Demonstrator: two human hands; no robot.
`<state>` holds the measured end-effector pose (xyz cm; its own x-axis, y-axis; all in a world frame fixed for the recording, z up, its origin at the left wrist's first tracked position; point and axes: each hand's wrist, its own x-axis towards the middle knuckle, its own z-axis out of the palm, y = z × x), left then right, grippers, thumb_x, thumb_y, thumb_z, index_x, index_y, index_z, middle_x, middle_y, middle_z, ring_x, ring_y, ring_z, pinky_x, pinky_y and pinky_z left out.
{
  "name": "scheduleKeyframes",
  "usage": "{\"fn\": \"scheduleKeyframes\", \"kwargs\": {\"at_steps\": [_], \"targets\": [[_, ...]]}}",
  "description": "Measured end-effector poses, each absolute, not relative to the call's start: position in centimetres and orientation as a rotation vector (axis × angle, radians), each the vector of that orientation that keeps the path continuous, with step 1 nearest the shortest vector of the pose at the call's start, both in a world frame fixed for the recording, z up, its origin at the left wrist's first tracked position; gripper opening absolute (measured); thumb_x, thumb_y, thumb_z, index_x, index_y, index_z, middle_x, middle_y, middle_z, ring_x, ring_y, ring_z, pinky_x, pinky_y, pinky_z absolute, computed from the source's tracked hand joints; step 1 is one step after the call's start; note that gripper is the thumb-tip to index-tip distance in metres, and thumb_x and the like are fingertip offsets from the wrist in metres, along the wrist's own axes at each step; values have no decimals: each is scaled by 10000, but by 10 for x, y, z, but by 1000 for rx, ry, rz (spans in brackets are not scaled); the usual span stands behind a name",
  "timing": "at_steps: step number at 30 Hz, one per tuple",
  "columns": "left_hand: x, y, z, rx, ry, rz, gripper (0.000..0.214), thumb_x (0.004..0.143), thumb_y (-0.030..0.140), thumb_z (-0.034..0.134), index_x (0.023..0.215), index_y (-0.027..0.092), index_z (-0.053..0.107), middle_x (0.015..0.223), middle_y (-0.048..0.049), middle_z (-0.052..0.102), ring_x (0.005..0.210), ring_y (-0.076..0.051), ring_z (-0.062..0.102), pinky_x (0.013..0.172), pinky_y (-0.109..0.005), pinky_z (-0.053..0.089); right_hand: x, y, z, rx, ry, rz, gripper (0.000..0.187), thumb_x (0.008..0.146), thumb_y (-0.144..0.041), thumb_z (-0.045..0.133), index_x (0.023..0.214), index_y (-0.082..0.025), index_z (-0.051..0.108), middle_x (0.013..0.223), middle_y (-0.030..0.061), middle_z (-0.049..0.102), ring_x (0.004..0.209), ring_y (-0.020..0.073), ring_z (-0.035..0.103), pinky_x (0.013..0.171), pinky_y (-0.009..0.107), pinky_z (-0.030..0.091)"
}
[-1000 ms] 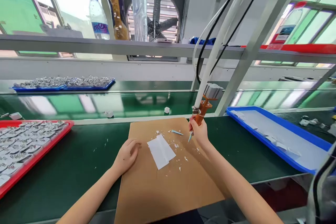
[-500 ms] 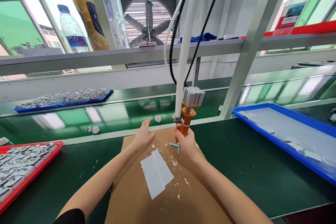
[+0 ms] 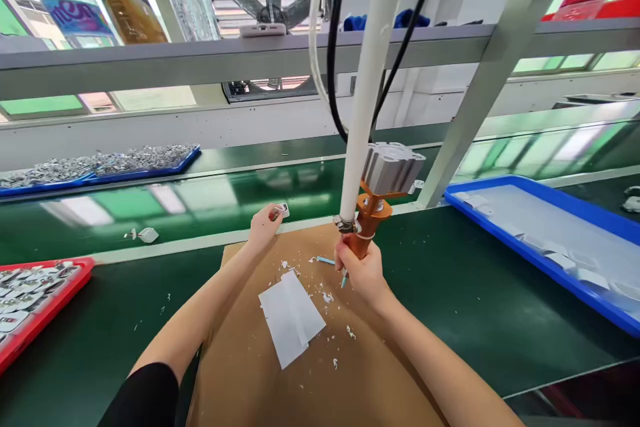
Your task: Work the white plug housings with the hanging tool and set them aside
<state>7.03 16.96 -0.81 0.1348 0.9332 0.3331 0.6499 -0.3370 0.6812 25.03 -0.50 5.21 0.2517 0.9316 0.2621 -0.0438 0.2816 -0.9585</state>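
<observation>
Work looks part-done: the left hand (image 3: 265, 225) pinches a piece (image 3: 285, 210) at 12 o'clock, the right hand (image 3: 364, 273) grips the tool (image 3: 368, 215), pieces line the red tray (image 3: 56, 305) at 10, and a loose one (image 3: 148, 235) seemingly remains.

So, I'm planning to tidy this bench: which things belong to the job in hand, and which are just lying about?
In use, as far as I can judge:
- tool, in the right hand
- white part, in the left hand
- cardboard, under the tool
- red tray of parts, probably

Apparently lying about:
- bottles on the shelf
- blue cloth
- scraps
</observation>
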Motion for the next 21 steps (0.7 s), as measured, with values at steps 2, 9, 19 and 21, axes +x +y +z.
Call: {"fn": "scheduleKeyframes", "kwargs": {"at_steps": [2, 9, 19, 21], "targets": [[65, 135, -6, 2051, 1414, 1081, 268, 853, 233, 488, 1093, 214, 606, 1067, -28, 666, 924, -136, 618, 843, -247, 470, 253, -1, 51, -1058, -1062, 837, 305, 696, -433, 631, 760, -176, 480, 520, -47, 491, 450, 76, 448, 462, 233, 386], [66, 28, -21, 2101, 932, 1003, 350, 792, 146, 536, 1122, 234, 614, 1102, -16, 669, 967, -143, 620, 842, -259, 501, 247, -2, 48, -982, -1068, 863, 260, 733, -385, 646, 752, -184, 481, 509, -69, 480, 425, 63, 461, 449, 215, 386], [64, 11, -29, 2325, 857, 967, 624, 702, 123, 509, 1309, 218, 397, 1324, -104, 496, 1206, -267, 479, 999, -438, 414, 226, -31, 60, -700, -1250, 999, 167, 794, -348, 639, 806, -190, 587, 464, -70, 470, 400, 60, 451, 408, 197, 366], [65, 9, -28, 2407, 944, 904, 550, 747, 236, 584, 1269, 219, 412, 1212, -99, 565, 1117, -284, 525, 947, -461, 424, 225, -33, 59, -716, -1257, 979, 176, 803, -366, 630, 826, -196, 591, 463, -72, 461, 400, 60, 441, 412, 199, 359]]}}
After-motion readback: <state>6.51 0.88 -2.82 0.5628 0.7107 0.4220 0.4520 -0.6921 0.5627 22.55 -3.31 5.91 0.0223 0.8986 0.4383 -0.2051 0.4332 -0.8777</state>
